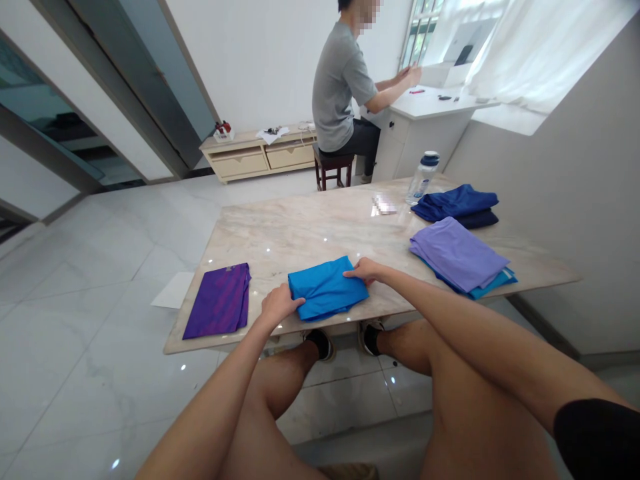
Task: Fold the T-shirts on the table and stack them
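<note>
Grip open, no clench: your left hand [280,305] and right hand [365,271] lie flat on the folded blue shirt [327,288] from both sides, keeping it square on the marble table [300,227], between the purple shirt [217,301] and lilac stack [457,255].

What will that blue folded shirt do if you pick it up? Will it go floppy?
It will probably flop and unfold, because the blue folded shirt looks like thin, soft cloth with loose creases. It should feel light for its size. It may also slide quite easily on the polished stone table top, so a push from the right hand could likely move it.
</note>
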A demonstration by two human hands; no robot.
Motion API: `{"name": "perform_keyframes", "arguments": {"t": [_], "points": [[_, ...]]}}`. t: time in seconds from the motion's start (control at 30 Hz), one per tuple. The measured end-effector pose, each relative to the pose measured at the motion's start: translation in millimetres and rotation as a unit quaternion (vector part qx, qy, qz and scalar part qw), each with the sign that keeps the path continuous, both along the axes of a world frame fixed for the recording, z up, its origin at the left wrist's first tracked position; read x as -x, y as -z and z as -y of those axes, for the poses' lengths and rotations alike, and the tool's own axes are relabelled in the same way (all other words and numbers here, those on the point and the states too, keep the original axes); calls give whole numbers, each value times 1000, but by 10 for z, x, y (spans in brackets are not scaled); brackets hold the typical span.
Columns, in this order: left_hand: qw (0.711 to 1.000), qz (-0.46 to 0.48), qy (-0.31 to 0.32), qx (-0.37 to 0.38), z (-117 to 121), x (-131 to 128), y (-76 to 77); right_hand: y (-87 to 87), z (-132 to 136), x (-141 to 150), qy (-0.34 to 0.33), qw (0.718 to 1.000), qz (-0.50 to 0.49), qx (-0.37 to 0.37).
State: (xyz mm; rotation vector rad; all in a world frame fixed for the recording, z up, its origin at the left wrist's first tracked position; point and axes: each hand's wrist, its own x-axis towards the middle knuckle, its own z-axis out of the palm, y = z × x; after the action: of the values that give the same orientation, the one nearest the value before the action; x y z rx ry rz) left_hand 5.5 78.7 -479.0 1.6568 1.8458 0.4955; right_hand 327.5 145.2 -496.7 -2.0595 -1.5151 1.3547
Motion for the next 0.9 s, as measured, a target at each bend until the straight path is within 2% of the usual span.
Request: {"name": "perform_keyframes", "arguments": {"t": [0.07, 0.13, 0.17, 0.23, 0.37, 0.47, 0.57, 0.7, 0.8, 0.9], "points": [[988, -101, 85, -84, 46, -91, -78, -4, 7, 45, -2, 1000, -7, 4], [952, -175, 190, -165, 87, -220, -96, -21, 18, 88, -8, 1000, 3, 1], [937, -184, 231, -184, 101, -276, -72, -35, 24, 108, -9, 1000, 6, -2], [929, -193, 272, -163, 114, -332, 37, -74, 33, 141, -8, 1000, 1, -11], [945, -210, 249, -23, 97, -201, 306, -173, 56, 187, -9, 999, -33, -10], [944, -215, 249, 9, 65, -60, 354, -228, 93, 228, 0, 995, -100, 27], [938, -232, 257, 9, 33, -10, 264, -272, 142, 284, 28, 988, -137, 68], [937, -241, 249, -47, -10, -60, 75, -447, 214, 300, 55, 991, -110, 43], [934, -231, 251, -110, -33, -158, -81, -759, 307, 156, 59, 992, -116, 3], [923, -224, 268, -163, -31, -301, -237, -1207, 473, -176, 60, 990, -117, -57]]}}
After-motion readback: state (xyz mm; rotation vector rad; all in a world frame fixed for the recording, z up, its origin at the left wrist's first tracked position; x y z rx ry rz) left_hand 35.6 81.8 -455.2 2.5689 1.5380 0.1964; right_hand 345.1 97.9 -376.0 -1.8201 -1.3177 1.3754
